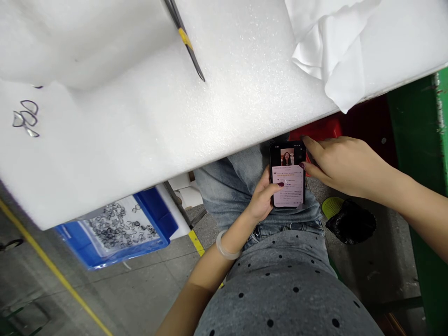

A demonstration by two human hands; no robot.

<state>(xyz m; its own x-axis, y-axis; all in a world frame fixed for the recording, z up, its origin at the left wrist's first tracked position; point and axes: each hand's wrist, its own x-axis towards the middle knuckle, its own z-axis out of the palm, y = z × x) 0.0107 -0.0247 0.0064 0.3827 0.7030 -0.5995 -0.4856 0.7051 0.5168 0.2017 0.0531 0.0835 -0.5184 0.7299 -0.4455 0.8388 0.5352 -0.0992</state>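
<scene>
Your left hand (262, 198) gripped the phone (287, 175) upright above your jeans (219, 198), while your right hand (345, 165), half open, touched its top corner. With that one-handed hold, a slip could have dropped the phone. Left of the phone lay the bench (175, 130) and a blue bin (115, 238) of metal rings (121, 226).

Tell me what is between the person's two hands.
In the head view, a black smartphone lies between them: the left hand holds it from below, and the right hand sits at its other side.
</scene>
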